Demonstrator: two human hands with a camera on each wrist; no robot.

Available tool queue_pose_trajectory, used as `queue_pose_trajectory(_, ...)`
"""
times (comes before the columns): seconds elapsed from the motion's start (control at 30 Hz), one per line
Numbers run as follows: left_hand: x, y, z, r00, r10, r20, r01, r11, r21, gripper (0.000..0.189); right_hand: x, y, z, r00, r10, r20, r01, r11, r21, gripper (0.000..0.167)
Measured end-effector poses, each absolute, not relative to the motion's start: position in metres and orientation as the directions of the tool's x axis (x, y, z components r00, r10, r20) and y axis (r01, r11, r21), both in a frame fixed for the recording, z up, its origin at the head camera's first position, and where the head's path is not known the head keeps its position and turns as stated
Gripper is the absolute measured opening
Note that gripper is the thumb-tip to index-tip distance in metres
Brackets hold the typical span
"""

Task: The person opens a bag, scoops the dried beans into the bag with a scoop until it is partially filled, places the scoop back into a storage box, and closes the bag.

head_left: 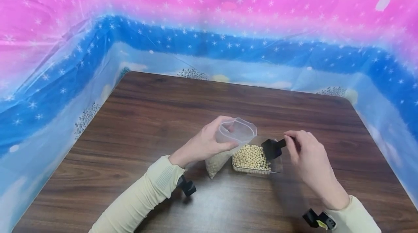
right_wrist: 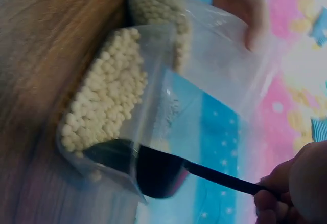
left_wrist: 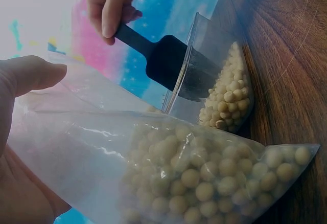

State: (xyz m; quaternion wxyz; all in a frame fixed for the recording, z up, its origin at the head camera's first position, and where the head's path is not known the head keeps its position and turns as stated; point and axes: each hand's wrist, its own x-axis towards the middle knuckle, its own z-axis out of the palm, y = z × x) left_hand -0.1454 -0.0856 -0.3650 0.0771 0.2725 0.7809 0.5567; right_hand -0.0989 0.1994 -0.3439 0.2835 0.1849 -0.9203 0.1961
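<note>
My left hand (head_left: 202, 142) holds a clear plastic bag (head_left: 240, 131) by its mouth, which gapes wide between thumb and fingers. Pale round soybeans (left_wrist: 204, 183) fill the bag's lower part, and its bottom corner touches the table. Right beside it stands a clear rectangular container (right_wrist: 153, 55) holding more soybeans (head_left: 251, 156). A black scoop (head_left: 271, 148) dips into the container at its right side, its blade partly seen through the clear wall in the left wrist view. The fingers and thumb of my right hand (head_left: 310, 160) pinch the scoop's handle (right_wrist: 225, 178).
The dark wood-grain table (head_left: 147, 117) spreads around the bag and container. A pink and blue patterned cloth (head_left: 209, 40) hangs behind the table and along its sides. Black wrist cameras (head_left: 187, 186) sit at both sleeves, close above the tabletop.
</note>
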Motion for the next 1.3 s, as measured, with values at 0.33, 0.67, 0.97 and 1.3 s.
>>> queue_pose_trajectory(0.33,-0.147,-0.086,-0.365,-0.833,0.517,0.198,0.358,0.23,0.905,0.06,-0.1,0.215,-0.354,-0.966,-0.025,0.259,-0.169,0.817,-0.552,0.026)
queue_pose_trajectory(0.67,-0.148,-0.086,-0.365,-0.823,0.52,0.231,0.386,0.212,0.898,0.061,-0.105,0.213,-0.377,-1.0,0.026,-0.013,0.026,0.599,-0.8,0.034)
queue_pose_trajectory(0.97,-0.147,-0.085,-0.365,-0.832,0.52,0.194,0.347,0.214,0.913,0.061,-0.11,0.22,-0.393,-0.99,0.042,-0.133,0.138,0.427,-0.893,0.036)
queue_pose_trajectory(1.3,-0.147,-0.085,-0.367,-0.835,0.516,0.189,0.345,0.224,0.912,0.061,-0.111,0.241,-0.401,-0.978,0.051,-0.202,0.208,0.207,-0.956,0.043)
